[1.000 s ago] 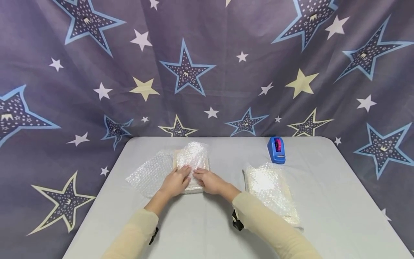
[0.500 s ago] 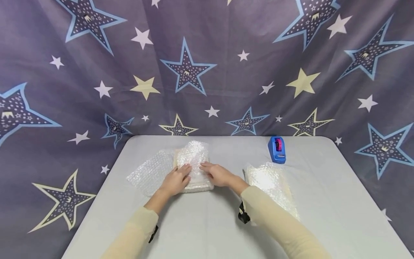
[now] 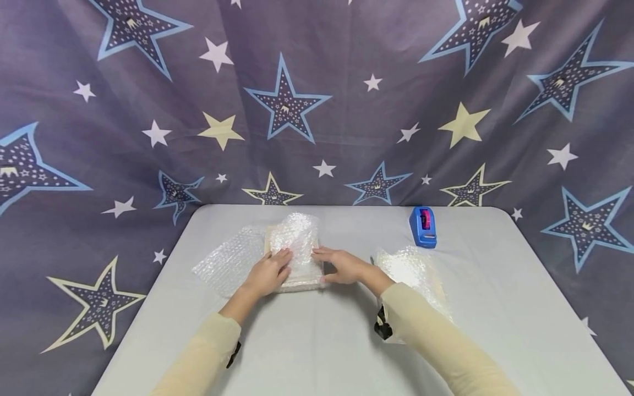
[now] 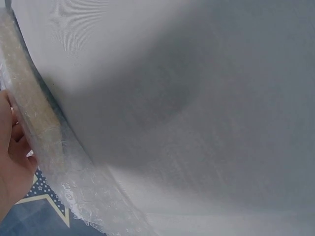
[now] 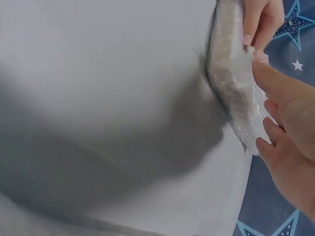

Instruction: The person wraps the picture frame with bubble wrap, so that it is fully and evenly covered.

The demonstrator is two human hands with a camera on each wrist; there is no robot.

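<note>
A flat, beige item under clear bubble wrap (image 3: 299, 233) lies left of the table's middle. My left hand (image 3: 268, 274) rests on its left part with the fingers extended. At its right edge is my right hand (image 3: 345, 266), fingers straight and thumb toward the near corner. In the right wrist view the thumb lies by the package's edge (image 5: 227, 69), and the other fingers reach along the loose bubble wrap. The left wrist view shows the package's side (image 4: 37, 105) beside the left hand (image 4: 14, 157). A loose flap of bubble wrap (image 3: 228, 265) spreads out to the left.
A second bubble-wrapped package (image 3: 413, 274) lies on the right, partly hidden by the right sleeve. Behind it stands a blue tape dispenser (image 3: 423, 234) with a pink roll. The grey table (image 3: 485, 313) meets a star-patterned curtain (image 3: 342, 110) at its far edge.
My right hand has slid from the package's middle to its right edge, and its thumb has spread from the fingers. The left hand stays in place on the package.
</note>
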